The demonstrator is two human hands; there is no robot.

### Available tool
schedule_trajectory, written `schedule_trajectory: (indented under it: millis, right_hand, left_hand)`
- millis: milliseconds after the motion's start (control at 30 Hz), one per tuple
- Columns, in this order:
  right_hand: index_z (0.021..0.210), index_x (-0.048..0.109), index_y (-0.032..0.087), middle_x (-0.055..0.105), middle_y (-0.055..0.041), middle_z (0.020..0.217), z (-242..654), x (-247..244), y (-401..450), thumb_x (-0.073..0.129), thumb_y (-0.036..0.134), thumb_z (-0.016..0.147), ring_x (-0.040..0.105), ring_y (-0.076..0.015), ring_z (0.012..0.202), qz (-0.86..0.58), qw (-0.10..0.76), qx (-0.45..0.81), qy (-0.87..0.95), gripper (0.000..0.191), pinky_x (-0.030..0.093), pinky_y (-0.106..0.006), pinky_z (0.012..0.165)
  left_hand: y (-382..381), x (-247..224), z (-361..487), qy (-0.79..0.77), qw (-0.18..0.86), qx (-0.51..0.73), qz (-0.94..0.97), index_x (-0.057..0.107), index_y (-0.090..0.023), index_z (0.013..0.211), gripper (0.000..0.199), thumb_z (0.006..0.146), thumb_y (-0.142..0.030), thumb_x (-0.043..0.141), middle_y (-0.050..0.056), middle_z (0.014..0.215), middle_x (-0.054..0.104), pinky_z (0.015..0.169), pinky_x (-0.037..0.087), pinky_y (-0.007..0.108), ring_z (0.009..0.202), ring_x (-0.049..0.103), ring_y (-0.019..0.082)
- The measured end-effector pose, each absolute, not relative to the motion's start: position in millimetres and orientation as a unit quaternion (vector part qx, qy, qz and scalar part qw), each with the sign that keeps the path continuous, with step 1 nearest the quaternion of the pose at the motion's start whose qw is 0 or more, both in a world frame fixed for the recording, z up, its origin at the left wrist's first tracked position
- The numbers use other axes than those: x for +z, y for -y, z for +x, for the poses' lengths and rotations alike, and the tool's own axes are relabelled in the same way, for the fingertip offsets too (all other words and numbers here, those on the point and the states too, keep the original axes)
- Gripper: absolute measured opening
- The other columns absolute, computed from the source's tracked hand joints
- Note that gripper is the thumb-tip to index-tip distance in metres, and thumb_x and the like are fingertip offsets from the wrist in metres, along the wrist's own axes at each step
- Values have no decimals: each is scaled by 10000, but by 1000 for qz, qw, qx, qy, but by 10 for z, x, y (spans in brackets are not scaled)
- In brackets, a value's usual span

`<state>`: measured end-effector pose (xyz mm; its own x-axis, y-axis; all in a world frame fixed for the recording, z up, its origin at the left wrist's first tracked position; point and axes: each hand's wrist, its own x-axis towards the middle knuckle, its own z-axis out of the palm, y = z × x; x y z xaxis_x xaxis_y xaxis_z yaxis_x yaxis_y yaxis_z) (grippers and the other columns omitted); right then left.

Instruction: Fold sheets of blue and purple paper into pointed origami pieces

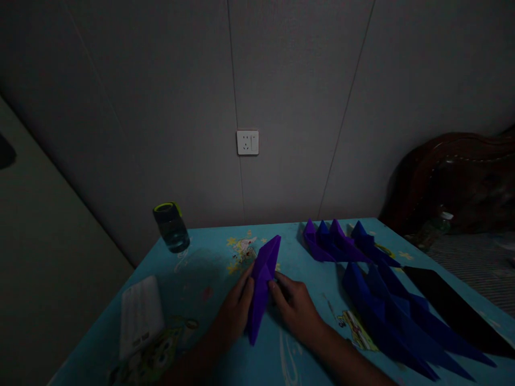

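Note:
A folded purple paper boat is held upright on a slant above the middle of the table. My left hand grips its left side, thumb lying along the paper and fingers behind. On the right side, my right hand pinches the paper near its middle, thumb in front. Several finished-looking blue paper boats lie close together to the right of my right hand. Farther back stands a row of purple and blue paper boats.
A dark water bottle with a yellow-green rim stands at the back left. Nearer, a white pack lies on the patterned blue tablecloth. A black flat panel is at the right edge. A wall socket is behind.

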<state>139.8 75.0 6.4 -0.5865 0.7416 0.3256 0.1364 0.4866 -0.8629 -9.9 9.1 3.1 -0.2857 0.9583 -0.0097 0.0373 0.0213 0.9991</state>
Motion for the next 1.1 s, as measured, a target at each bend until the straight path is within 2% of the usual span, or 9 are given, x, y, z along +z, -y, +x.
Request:
schedule_trajectory:
  millis: [67, 100, 233, 367, 500, 667, 867, 1100]
  right_hand:
    - [1121, 667, 164, 629, -2, 687, 1410, 81, -752, 417, 395, 979, 545, -145, 580, -280, 361, 405, 792, 368, 423, -243, 588]
    - [1173, 654, 175, 645, -6, 711, 1418, 92, -751, 409, 386, 982, 562, -153, 595, -274, 358, 403, 796, 375, 435, -250, 606]
    - [1306, 585, 217, 700, -22, 825, 1439, 139, -728, 367, 358, 996, 619, -185, 666, -238, 334, 411, 814, 405, 480, -288, 712]
    - [1319, 577, 221, 714, -43, 959, 1441, 164, -704, 386, 358, 988, 645, -203, 748, -218, 320, 421, 820, 405, 484, -315, 800]
    - [1250, 626, 196, 683, -8, 776, 1430, 138, -716, 363, 358, 994, 595, -177, 636, -234, 318, 435, 809, 400, 475, -277, 686]
    - [1154, 653, 176, 636, 19, 690, 1422, 58, -746, 427, 265, 955, 534, -135, 538, -252, 315, 396, 825, 315, 411, -235, 568]
    - [931, 655, 180, 612, 20, 658, 1430, 50, -724, 467, 217, 909, 544, -150, 566, -244, 305, 382, 838, 192, 385, -239, 566]
    - [879, 640, 189, 644, 7, 703, 1444, 92, -723, 467, 182, 894, 585, -163, 610, -236, 307, 385, 838, 174, 407, -244, 605]
  left_hand:
    - [-87, 4, -108, -601, 374, 550, 444, 593, -185, 1260, 513, 875, -518, 528, 93, 1407, 536, 1134, 325, 369, 1348, 415, 279]
    - [-80, -4, -107, -607, 370, 544, 446, 619, -183, 1223, 484, 870, -505, 542, 91, 1382, 560, 1146, 300, 366, 1354, 403, 283]
    - [-47, -5, -79, -590, 383, 516, 490, 635, -164, 1178, 450, 876, -485, 545, 98, 1272, 636, 1072, 383, 356, 1215, 534, 288]
    - [-47, -4, -67, -591, 376, 499, 510, 646, -157, 1134, 436, 907, -496, 493, 82, 1098, 703, 957, 450, 324, 1038, 616, 251]
    - [-69, -20, -95, -619, 378, 490, 484, 666, -146, 1050, 449, 914, -519, 456, 58, 885, 715, 845, 484, 317, 908, 637, 245]
    - [-63, 4, -107, -609, 363, 489, 508, 651, -136, 1034, 414, 923, -482, 453, 69, 900, 712, 825, 493, 318, 904, 641, 246]
    - [-28, 41, -66, -591, 355, 466, 554, 625, -166, 1052, 346, 780, -374, 675, 58, 954, 707, 806, 514, 318, 884, 637, 243]
    - [-31, -6, -73, -608, 311, 466, 562, 625, -152, 1047, 343, 787, -374, 656, 52, 891, 700, 748, 515, 315, 810, 633, 226]
